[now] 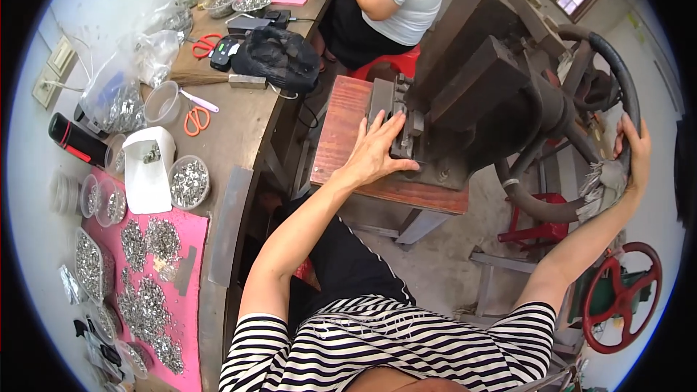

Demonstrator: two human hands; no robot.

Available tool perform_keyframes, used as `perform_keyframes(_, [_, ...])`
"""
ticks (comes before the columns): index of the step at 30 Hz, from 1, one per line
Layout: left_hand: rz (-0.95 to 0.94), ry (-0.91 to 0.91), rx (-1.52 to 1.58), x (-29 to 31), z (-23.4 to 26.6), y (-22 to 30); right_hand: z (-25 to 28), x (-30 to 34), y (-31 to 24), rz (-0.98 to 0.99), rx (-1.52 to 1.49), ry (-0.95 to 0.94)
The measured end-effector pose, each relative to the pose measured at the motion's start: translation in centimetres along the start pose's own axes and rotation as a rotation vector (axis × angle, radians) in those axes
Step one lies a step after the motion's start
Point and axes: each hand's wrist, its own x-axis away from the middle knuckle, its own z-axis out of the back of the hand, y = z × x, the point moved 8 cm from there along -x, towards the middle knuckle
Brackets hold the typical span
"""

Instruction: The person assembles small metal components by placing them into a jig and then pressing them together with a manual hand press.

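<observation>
A dark iron hand press [483, 101] stands on a reddish wooden bench [340, 112] in front of me. My left hand [377, 151] lies over the edge of its metal die fixture [408, 131], fingers spread and thumb stretched toward the base plate. What lies under those fingertips is hidden. On the right, my right hand [633, 149] wraps round the rim of the press's large handwheel [619, 65]. A grey rag [601, 187] is tied on the wheel just below that hand.
The worktable [239, 127] on the left bears a pink mat [190, 247] with small metal parts, a white tray [149, 174], a parts tub [189, 181] and orange scissors [196, 121]. Another person [406, 0] sits at the far end. A red handwheel [623, 297] stands lower right.
</observation>
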Motion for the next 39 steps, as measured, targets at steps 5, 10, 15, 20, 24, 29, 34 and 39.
perform_keyframes(5, [-0.012, 0.015, 0.010, -0.5, -0.3, 0.0, 0.4, -2.4, -0.5, -0.011, 0.103, -0.060])
perform_keyframes(10, [-0.009, 0.028, 0.000, -1.3, -0.3, -0.1, 1.1, -3.6, -0.1, 0.013, 0.105, -0.073])
perform_keyframes(15, [-0.005, 0.049, -0.008, -1.1, -0.1, -0.4, 0.6, -3.2, -0.4, 0.025, 0.103, -0.068])
perform_keyframes(20, [0.014, 0.047, 0.012, -0.8, -0.7, -0.1, 0.9, -2.9, 0.2, 0.029, 0.063, -0.098])
perform_keyframes(24, [0.011, 0.040, 0.016, -1.0, -0.8, -0.1, 1.4, -3.2, 0.6, 0.019, 0.062, -0.067])
perform_keyframes(29, [0.034, 0.028, -0.012, -1.9, -0.4, -0.8, 0.0, -3.0, 0.1, 0.009, 0.028, -0.065])
perform_keyframes(34, [0.013, 0.088, -0.083, -1.9, 0.8, -0.7, 0.1, 1.5, 1.3, 0.110, -0.074, 0.114])
perform_keyframes(39, [0.015, 0.045, -0.088, -0.3, -2.0, -1.3, -3.5, 13.6, 11.6, 0.282, -0.339, 0.458])
